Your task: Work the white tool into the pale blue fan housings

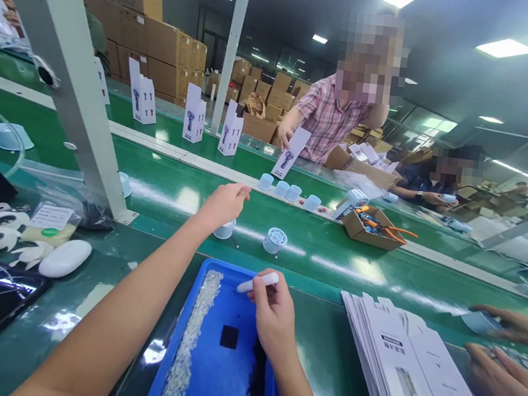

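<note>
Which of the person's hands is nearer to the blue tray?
Right. The right hand, gripping a white pen-like tool, hovers directly over the blue tray. The left hand reaches beyond it to a small white cup on the belt.

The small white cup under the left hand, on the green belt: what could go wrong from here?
1. The left hand reaches far over the blue tray to the white cup; its forearm might sweep the clear pellets out.
2. A round white part lies close beside the cup and could be knocked.
3. The right hand pinches a white stick only lightly; it may slip into the tray.
</note>
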Demonstrator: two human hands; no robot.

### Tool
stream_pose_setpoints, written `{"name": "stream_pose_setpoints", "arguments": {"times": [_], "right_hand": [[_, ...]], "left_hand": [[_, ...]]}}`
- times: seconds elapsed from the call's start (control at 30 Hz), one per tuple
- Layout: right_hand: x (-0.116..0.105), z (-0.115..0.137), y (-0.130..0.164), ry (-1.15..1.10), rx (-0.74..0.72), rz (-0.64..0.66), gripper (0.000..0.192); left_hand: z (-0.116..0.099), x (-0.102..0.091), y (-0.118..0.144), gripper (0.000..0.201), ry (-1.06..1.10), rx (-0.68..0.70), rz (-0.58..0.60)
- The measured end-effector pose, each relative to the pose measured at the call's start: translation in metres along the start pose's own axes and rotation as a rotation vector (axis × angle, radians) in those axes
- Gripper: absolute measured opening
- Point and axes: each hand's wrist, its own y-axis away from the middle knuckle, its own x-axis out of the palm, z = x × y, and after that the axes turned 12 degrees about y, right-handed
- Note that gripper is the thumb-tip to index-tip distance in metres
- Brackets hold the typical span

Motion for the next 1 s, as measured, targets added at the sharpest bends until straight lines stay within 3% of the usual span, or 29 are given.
{"name": "stream_pose_setpoints", "arguments": {"times": [0.6, 0.7, 0.77, 0.9, 1.0], "right_hand": [[0.001, 0.001, 0.001, 0.043, -0.047, -0.013, 0.022], [-0.001, 0.004, 0.002, 0.077, -0.092, 0.063, 0.021], [-0.003, 0.005, 0.002, 0.111, -0.128, 0.034, 0.02], [-0.006, 0.002, 0.003, 0.1, -0.146, -0.054, 0.022], [-0.006, -0.001, 0.003, 0.118, -0.157, -0.023, 0.025]], "left_hand": [[0.0, 0.008, 0.003, 0.035, -0.043, -0.02, 0.157], [0.002, 0.013, 0.004, 0.033, -0.068, -0.017, 0.227], [0.001, 0.017, 0.005, 0.035, -0.099, 0.005, 0.244], [0.001, 0.029, 0.008, 0.057, -0.197, 0.025, 0.22], [0.007, 0.036, 0.01, 0.051, -0.248, 0.004, 0.247]]}}
